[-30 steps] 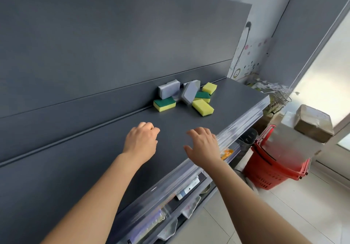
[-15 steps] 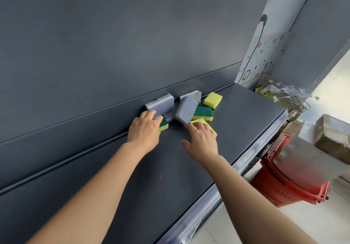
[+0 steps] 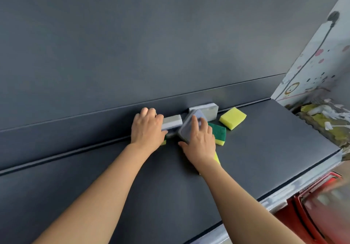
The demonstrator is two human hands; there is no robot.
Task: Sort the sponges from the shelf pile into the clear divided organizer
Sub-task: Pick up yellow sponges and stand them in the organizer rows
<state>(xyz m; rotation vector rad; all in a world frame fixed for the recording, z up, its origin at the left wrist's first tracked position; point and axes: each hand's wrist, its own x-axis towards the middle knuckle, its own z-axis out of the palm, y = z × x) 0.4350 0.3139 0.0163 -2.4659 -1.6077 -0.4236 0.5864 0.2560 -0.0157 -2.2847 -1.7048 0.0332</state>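
Both hands are now reaching farther across the shelf (image 3: 246,158) than half a second ago and are landing on the sponge pile, with the camera leaning in closer.

The dark back panel (image 3: 132,44) is filling the far and left parts of the view. The shelf is running from near left to far right, and its near end is being cut off by the bottom of the view. At the near right a red basket (image 3: 322,207) is showing only in part, blurred and running out of frame. Past the shelf's right end a stickered wall (image 3: 312,63) is rising, and the clutter at its foot is too smeared to name.

The left hand (image 3: 146,130) is curling its fingers over the left end of a flat grey sponge (image 3: 173,122) lying at the panel's foot and is gripping it. It is covering a green-and-yellow sponge (image 3: 163,141), with only a sliver peeking out below the palm.

The right hand (image 3: 198,139) is lying on the face of a tilted grey sponge (image 3: 189,124), fingers spread and nearly straight, thumb stretching along its near edge. Whether it is truly clamping the sponge is hard to tell. Its wrist is hiding most of a near yellow sponge (image 3: 217,158).

A green-topped sponge (image 3: 218,133) is lying partly under the right fingers. A far grey sponge (image 3: 209,111) is standing against the panel. A plain yellow sponge (image 3: 233,117) is sitting at the pile's right, clear of both hands.
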